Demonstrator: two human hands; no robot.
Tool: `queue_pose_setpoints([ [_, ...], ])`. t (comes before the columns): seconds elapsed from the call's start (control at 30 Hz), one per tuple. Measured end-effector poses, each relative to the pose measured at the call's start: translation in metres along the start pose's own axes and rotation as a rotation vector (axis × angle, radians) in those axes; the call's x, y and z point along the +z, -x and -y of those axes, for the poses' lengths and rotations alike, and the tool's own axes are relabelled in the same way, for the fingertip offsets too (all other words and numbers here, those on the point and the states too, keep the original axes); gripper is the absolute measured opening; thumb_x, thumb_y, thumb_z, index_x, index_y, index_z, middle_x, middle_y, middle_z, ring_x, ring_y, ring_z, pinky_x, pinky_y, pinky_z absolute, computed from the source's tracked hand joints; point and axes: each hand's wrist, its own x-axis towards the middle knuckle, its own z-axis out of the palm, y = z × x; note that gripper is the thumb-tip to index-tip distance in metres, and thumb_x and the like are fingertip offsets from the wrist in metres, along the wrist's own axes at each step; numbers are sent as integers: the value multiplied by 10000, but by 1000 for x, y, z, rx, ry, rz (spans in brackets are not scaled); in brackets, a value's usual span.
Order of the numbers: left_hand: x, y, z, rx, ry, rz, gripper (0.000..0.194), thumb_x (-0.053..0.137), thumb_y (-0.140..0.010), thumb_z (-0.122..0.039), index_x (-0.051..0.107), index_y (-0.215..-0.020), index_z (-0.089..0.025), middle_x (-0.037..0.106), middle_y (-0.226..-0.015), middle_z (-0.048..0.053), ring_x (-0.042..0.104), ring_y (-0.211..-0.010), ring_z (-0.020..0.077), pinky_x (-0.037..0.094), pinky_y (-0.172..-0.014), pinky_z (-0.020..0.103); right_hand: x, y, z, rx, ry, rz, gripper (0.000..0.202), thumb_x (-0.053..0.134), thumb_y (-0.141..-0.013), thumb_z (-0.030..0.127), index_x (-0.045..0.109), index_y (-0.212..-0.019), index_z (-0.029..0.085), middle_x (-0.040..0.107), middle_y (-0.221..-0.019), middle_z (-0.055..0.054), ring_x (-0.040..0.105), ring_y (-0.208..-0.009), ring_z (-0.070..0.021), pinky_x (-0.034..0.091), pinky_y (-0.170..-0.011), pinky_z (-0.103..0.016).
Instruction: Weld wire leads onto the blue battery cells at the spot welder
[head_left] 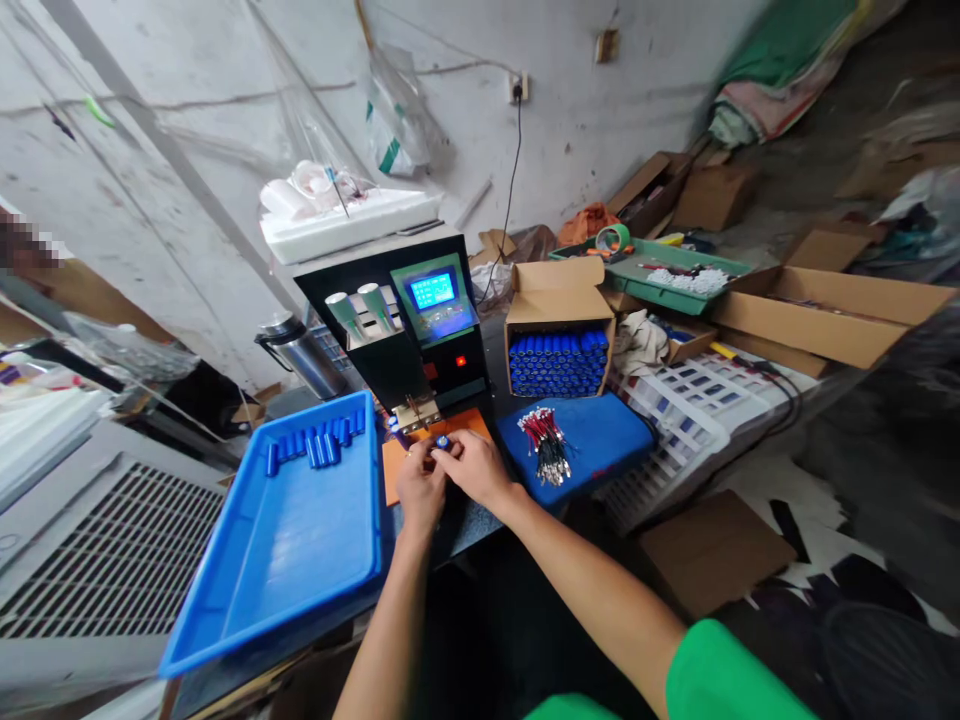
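In front of a black spot welder [390, 370] with a lit blue screen, both my hands are close together. My left hand [421, 485] is closed, its fingertips pinching at the side of a small blue cylindrical battery cell [444, 442]. My right hand [476, 468] closes its thumb and fingers on the same cell, whose end faces up. Just beyond lie the welder's electrode arms [417, 412], above an orange mat [393, 472]. Another blue cell [397, 432] is beside the electrodes. The fingers hide much of the held cell.
On the left stands a blue tray [300, 540] with several blue cells [322, 447]. Right of the welder, a cardboard box [561, 290] holds stacked cells. Red and black wire leads [549, 445] lie on a blue pad [615, 435]. A steel flask [300, 352] stands behind the tray.
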Motion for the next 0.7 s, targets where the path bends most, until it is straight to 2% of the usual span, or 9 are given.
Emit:
queue_pose_setpoints([
  [0.07, 0, 0, 0, 50, -9, -6, 313, 592, -824, -442, 680, -998, -196, 676, -901, 43, 620, -726, 155, 484, -668, 269, -2, 0, 4, 2, 61, -19, 153, 681, -849, 323, 704, -827, 174, 716, -798, -58, 647, -754, -178, 479, -721, -258],
  [0.17, -1, -2, -2, 107, -15, 7, 347, 586, -830, -478, 680, -1014, -200, 683, -910, 47, 635, -736, 163, 511, -703, 291, -4, 0, 4, 10, 80, -55, 159, 631, -872, 264, 693, -753, 178, 702, -730, -42, 633, -693, -161, 463, -679, -239],
  [0.27, -5, -4, -4, 152, 22, 31, 441, 631, -791, -545, 675, -1046, -189, 684, -865, 44, 633, -706, 169, 522, -684, 296, -11, -2, -5, 3, 10, -113, 192, 583, -880, 211, 684, -720, 180, 669, -659, -6, 596, -611, -132, 452, -615, -212],
  [0.33, -7, -6, -4, 123, 31, 16, 475, 631, -789, -578, 675, -1054, -187, 697, -861, 46, 623, -671, 169, 517, -640, 291, -23, -8, -18, -44, -11, -168, 189, 573, -879, 202, 706, -748, 171, 651, -645, 1, 580, -591, -126, 462, -600, -206],
  [0.43, -7, -11, 0, 102, -8, 3, 476, 619, -770, -623, 704, -964, -197, 730, -901, 62, 666, -761, 207, 534, -706, 313, -60, -19, -41, -145, 51, -326, 211, 599, -880, 226, 752, -1006, 155, 691, -800, -42, 612, -656, -135, 513, -658, -225],
  [0.5, -7, -14, 3, 97, -40, 15, 475, 612, -756, -640, 714, -936, -212, 743, -907, 55, 686, -812, 228, 538, -750, 327, -95, -28, -54, -227, 135, -415, 305, 585, -911, 257, 718, -1169, 161, 695, -897, -73, 640, -735, -151, 544, -733, -251],
  [0.57, -6, -15, 5, 92, -65, 20, 465, 601, -754, -644, 717, -927, -228, 749, -903, 42, 691, -818, 230, 534, -755, 323, -134, -38, -65, -330, 257, -478, 345, 553, -944, 280, 688, -1240, 167, 682, -945, -93, 655, -824, -170, 553, -819, -281],
  [0.7, -6, -15, 7, 68, -139, 7, 448, 589, -745, -639, 717, -926, -250, 737, -830, 10, 608, -589, 168, 498, -628, 298, -196, -60, -83, -419, 482, -619, 374, 492, -985, 299, 661, -1289, 162, 659, -983, -112, 661, -916, -190, 547, -895, -301],
])
